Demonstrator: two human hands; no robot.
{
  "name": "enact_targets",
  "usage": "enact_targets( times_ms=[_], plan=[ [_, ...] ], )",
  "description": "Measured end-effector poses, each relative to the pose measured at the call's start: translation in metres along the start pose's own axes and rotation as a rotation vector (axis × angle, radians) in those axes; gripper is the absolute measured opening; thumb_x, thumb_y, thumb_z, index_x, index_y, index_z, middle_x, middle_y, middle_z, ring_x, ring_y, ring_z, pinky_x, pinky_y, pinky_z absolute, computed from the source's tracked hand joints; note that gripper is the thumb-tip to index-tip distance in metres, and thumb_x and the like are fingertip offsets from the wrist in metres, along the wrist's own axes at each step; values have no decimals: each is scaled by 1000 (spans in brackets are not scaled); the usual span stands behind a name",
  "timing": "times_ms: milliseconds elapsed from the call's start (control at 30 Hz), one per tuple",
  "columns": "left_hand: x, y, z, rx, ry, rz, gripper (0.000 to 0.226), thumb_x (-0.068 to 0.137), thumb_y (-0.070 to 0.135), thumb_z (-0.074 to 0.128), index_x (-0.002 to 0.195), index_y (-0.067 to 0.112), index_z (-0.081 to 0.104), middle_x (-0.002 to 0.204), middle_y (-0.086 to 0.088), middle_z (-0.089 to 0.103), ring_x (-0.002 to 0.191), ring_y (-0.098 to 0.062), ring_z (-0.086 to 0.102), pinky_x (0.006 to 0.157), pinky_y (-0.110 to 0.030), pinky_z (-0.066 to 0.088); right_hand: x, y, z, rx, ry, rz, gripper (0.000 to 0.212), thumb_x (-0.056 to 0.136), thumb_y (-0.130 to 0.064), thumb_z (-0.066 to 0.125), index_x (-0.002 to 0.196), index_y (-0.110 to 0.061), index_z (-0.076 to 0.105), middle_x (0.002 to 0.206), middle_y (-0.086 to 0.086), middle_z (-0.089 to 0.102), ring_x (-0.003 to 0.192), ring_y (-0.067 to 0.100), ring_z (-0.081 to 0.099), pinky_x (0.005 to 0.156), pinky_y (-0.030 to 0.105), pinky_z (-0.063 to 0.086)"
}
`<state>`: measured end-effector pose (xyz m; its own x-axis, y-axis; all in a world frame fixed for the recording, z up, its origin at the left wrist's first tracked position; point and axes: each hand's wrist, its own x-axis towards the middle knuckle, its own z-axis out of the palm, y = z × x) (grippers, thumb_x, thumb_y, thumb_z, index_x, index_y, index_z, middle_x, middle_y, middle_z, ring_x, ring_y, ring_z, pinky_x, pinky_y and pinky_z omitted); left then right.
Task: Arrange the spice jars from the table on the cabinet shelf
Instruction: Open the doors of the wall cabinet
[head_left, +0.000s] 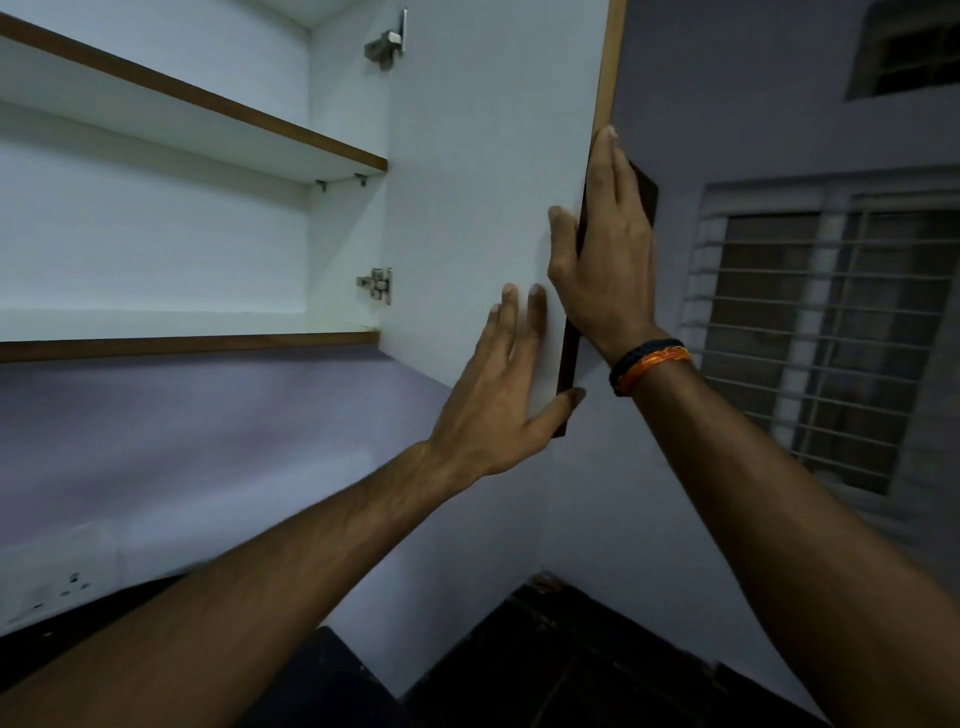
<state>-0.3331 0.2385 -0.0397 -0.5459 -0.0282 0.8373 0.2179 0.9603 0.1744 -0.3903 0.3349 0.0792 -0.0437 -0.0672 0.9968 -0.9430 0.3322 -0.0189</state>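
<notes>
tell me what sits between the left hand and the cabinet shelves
In the head view, only the open cabinet door's white inner face and its lower hinge lie between the left hand and the shelves. No jars show.

Matt white laminate door, wood-brown edging, shiny metal hinges.
</notes>
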Motion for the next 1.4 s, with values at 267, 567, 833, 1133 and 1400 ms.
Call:
enact_targets(
  times_ms=[267, 567, 833, 1133, 1400],
  plan=[
    [37, -1, 55, 56, -96, -2, 108, 88, 66, 56, 157, 28, -17, 165, -7, -24, 153, -27, -18, 123, -59, 9, -1, 67, -4, -248, -141, 20, 66, 101, -13, 51, 157, -6, 17, 166, 13, 9, 103, 26, 58, 74, 29, 54],
    [60, -18, 86, 201, -315, 24, 103, 92, 43, 59, 157, 25, -18, 163, -9, -29, 152, -31, -21, 121, -64, 10, -2, 116, -1, -570, -372, 27, 65, 99, -9, 47, 157, -9, 17, 165, 19, -9, 110, 36, 60, 68, 28, 52],
    [63, -23, 88, 270, -384, 34, 113, 88, 38, 66, 155, 25, -25, 160, -10, -36, 150, -33, -26, 120, -66, 6, -8, 122, 8, -582, -375, 25, 68, 96, -3, 43, 157, -4, 12, 163, 24, -13, 138, 39, 42, 78, 28, 54],
    [58, -26, 58, 191, -507, 23, 105, 90, 31, 66, 158, 28, -14, 163, -9, -29, 153, -32, -16, 123, -57, 13, -11, 104, 11, -772, -428, -6, 69, 94, -8, 34, 154, 7, 3, 162, 29, -7, 152, 40, -8, 124, 51, 5],
    [23, -54, 12, 240, -565, -70, 103, 91, 29, 67, 159, 27, -11, 165, -8, -24, 154, -33, -11, 124, -54, 12, -27, 68, 28, -780, -562, 11, 74, 94, -19, 40, 154, 7, 6, 163, 27, -1, 152, 38, -4, 124, 52, 2]
  ],
)
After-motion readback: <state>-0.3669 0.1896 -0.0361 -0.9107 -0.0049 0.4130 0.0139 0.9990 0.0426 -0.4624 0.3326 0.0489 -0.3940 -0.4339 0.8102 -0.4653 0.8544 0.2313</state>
